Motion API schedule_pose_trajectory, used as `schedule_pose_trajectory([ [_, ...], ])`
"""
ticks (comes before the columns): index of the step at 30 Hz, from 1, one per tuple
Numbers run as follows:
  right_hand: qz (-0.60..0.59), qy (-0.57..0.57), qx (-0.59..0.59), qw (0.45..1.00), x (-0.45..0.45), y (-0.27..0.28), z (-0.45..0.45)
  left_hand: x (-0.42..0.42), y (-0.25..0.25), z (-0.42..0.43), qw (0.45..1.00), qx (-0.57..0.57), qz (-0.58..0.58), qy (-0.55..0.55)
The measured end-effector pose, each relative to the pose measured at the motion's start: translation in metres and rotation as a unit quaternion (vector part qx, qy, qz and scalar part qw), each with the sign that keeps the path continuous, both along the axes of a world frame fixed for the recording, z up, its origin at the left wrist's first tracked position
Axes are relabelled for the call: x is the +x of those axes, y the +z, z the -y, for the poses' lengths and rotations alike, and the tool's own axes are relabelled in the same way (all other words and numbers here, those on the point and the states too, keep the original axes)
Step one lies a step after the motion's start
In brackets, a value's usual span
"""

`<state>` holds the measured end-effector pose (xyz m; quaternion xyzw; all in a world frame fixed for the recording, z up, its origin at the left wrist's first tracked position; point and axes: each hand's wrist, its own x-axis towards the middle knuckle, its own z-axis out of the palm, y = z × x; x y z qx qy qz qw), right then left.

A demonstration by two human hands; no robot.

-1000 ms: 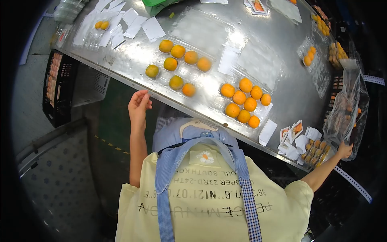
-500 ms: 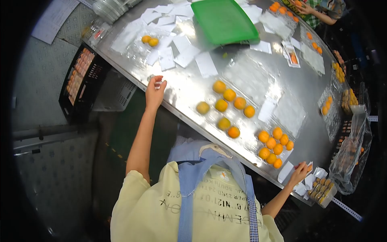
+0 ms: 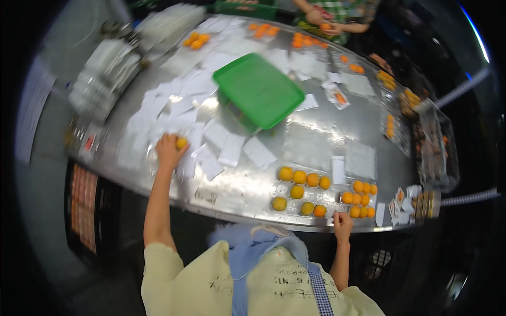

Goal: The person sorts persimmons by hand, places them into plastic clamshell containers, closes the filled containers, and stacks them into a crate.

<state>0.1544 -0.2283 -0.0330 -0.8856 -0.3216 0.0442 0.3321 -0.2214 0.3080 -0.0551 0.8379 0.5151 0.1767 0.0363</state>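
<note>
My left hand [image 3: 168, 151] is at the left part of the table, its fingers curled around an orange [image 3: 181, 143] among white paper cards and clear plastic. Part of what lies beneath that hand is hidden. My right hand [image 3: 342, 225] is at the table's front edge with fingertips pinched together; anything between them is too small to make out. Just left of it, an orange [image 3: 319, 210] sits in a clear tray with several others in partly filled rows. To its upper right, a second tray holds a fuller group of oranges [image 3: 357, 199].
A green tray [image 3: 258, 89] stands mid-table beside scattered white cards [image 3: 230, 150]. Stacked clear trays [image 3: 103, 76] are at the left. Packets and cards [image 3: 403, 205] lie at the right front. Across the table, another person's hands [image 3: 324, 23] hold an orange fruit.
My left hand has moved forward onto the oranges at the left. My right hand has left the cards at the right and come beside the partly filled tray. The view has turned.
</note>
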Motion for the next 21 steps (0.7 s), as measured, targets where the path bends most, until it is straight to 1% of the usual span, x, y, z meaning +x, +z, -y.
schedule_pose_trajectory([
  [2, 0.043, 0.003, 0.000, 0.999, -0.023, 0.017, -0.010, 0.006, 0.026, 0.006, 0.999, -0.016, -0.027, 0.019],
  [4, 0.031, -0.024, -0.011, 0.999, -0.037, 0.020, -0.014, 0.009, 0.038, 0.001, 0.998, -0.009, -0.058, 0.017],
  [6, 0.029, -0.022, -0.031, 0.999, -0.043, 0.021, -0.016, 0.006, 0.046, 0.000, 0.996, -0.002, -0.094, 0.009],
  [7, 0.026, -0.023, -0.026, 0.999, -0.045, 0.021, -0.021, 0.008, 0.050, 0.000, 0.996, -0.001, -0.092, 0.006],
  [9, 0.035, -0.010, -0.049, 0.998, -0.047, 0.025, -0.034, 0.008, 0.022, -0.006, 0.998, 0.028, -0.045, 0.015],
  [10, 0.039, -0.003, -0.059, 0.997, -0.046, 0.027, -0.041, 0.009, 0.017, -0.007, 0.999, 0.043, -0.021, 0.020],
  [13, 0.036, 0.022, -0.074, 0.996, -0.045, 0.032, -0.062, 0.016, 0.015, -0.002, 0.992, 0.102, -0.066, 0.037],
  [16, 0.010, 0.041, -0.027, 0.999, -0.050, 0.040, -0.077, 0.011, 0.019, -0.009, 0.992, 0.106, -0.071, -0.002],
  [19, 0.009, 0.052, -0.037, 0.998, -0.051, 0.036, -0.075, 0.012, 0.024, -0.011, 0.995, 0.019, -0.101, -0.002],
  [21, 0.012, 0.061, -0.040, 0.997, -0.053, 0.028, -0.072, 0.013, 0.011, -0.011, 0.998, 0.041, -0.053, -0.002],
])
